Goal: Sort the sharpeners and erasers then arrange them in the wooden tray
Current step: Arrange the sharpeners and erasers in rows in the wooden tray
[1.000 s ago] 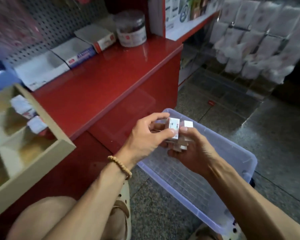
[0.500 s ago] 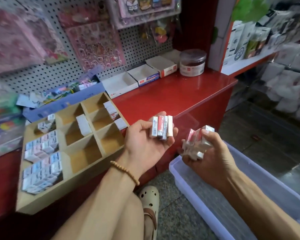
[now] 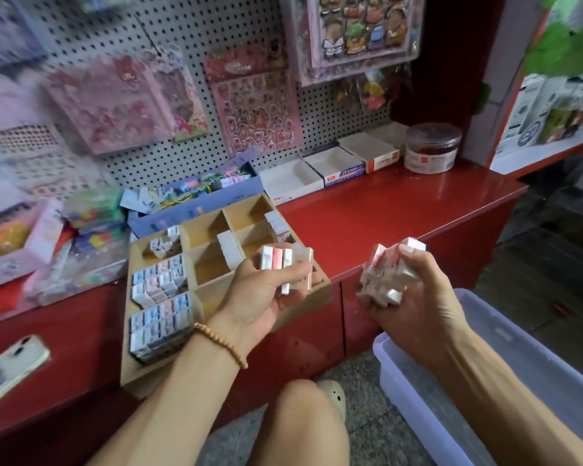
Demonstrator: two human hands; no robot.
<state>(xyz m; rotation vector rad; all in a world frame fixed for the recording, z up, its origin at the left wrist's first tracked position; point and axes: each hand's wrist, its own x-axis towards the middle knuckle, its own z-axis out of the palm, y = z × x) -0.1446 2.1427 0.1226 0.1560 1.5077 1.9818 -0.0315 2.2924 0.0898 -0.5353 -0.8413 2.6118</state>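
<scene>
A wooden tray [image 3: 317, 299] with several compartments lies on the red counter; its left compartments hold rows of small boxed erasers [image 3: 160, 316], and a few white boxes [image 3: 229, 248] stand in the right ones. My left hand [image 3: 256, 297] holds a neat row of small red-and-white boxes [image 3: 285, 264] over the tray's near right corner. To the right, over the counter's edge, my right hand [image 3: 414, 297] grips a loose bunch of wrapped boxes [image 3: 382, 274].
A clear plastic bin [image 3: 505, 334] sits on the floor at lower right. Open cardboard boxes [image 3: 334, 164] and a round jar [image 3: 431, 148] line the back of the counter [image 3: 401, 210]. A phone [image 3: 7, 368] lies at left. Stickers hang on the pegboard.
The view swung from the bin up to the counter. Both hands rose from over the bin and separated; my left hand carried its row of boxes left, over the tray.
</scene>
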